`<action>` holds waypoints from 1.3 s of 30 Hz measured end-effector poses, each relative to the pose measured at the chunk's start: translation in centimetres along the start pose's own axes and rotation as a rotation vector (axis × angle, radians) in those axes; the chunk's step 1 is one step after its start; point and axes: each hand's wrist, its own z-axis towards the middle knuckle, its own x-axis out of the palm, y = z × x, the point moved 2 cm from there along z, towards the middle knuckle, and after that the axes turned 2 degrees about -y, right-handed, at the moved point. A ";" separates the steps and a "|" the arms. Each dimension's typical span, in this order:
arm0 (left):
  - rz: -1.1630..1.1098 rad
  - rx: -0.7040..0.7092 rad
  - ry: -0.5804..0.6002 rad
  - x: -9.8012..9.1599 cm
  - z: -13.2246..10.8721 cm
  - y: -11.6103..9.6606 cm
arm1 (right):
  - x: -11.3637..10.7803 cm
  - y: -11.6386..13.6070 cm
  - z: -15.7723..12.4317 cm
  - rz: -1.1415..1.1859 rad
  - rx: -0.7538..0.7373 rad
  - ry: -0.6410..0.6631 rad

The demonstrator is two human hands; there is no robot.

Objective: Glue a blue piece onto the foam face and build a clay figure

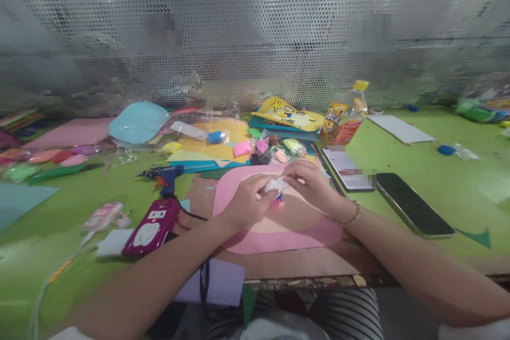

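My left hand (247, 201) is closed around a small plastic packet of white modelling clay (274, 186). My right hand (311, 185) is pinched at the packet's upper right edge, its fingertips on the clear film. Just below the packet show a bit of blue and a pink piece (275, 204); whether they touch it I cannot tell. Both hands are over a rounded pink sheet (279, 244) with a cream oval (295, 220) on it.
Left lie a blue glue gun (169, 179), a purple power bank (153, 227) and a pink charger (102, 216). Right are two phones (346, 168) and a bottle (346, 111). Several clay packets (243, 149) and a yellow decorated sheet (287, 114) lie behind, before a perforated metal screen (255, 26).
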 end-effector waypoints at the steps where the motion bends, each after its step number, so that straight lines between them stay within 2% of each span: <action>1: 0.004 0.004 -0.010 0.0 0.0 0.0 | -0.1 -0.1 0.0 0.007 0.022 -0.023; 3: 0.021 0.027 -0.025 0.1 -0.1 0.1 | -0.1 -0.2 0.0 0.039 0.034 -0.008; 8: 0.074 0.111 0.005 0.5 -0.3 0.1 | 0.2 -0.1 -0.1 0.078 -0.009 0.182; 10: 0.082 0.113 0.027 0.5 -0.3 0.0 | 0.3 0.1 -0.2 0.067 -0.010 0.191; 14: 0.076 0.087 0.002 0.3 -0.1 0.0 | 0.6 -0.4 -0.3 0.110 0.115 0.088; 19: 0.056 0.024 -0.057 0.1 0.1 0.2 | 0.3 -1.8 0.2 0.415 0.451 -0.139; 22: 0.059 0.006 -0.068 0.1 0.1 0.4 | 0.0 -2.0 0.5 0.529 0.526 -0.222; 24: 0.064 0.000 -0.075 0.1 0.1 0.4 | 0.0 -1.8 0.5 0.525 0.483 -0.171; 27: 0.064 0.002 -0.081 0.1 0.1 0.5 | 0.3 -1.3 0.2 0.413 0.304 -0.032; 30: 0.060 0.026 -0.083 0.2 0.0 0.5 | 0.6 -1.3 -0.1 0.321 0.172 0.044; 36: 0.133 0.099 -0.030 0.5 -0.2 0.6 | 0.9 -1.6 -0.1 0.252 0.194 0.126; 39: 0.142 0.085 -0.035 0.5 -0.1 0.7 | 0.5 -2.2 0.1 0.277 0.286 0.045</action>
